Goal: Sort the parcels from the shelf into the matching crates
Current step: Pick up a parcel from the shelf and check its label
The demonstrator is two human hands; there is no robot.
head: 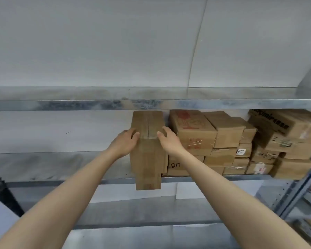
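- The tall parcel [147,159] stands upright on the metal shelf [43,166], its lower end hanging past the shelf's front edge.
- The left hand [125,141] grips the tall parcel's upper left edge, fingers curled onto its top.
- The right hand [169,141] grips its upper right edge, thumb on top.
- A stack of parcels [228,135] sits just right of the tall parcel, touching it.

Metal shelf [61,166] under stacked cardboard parcels [228,141]
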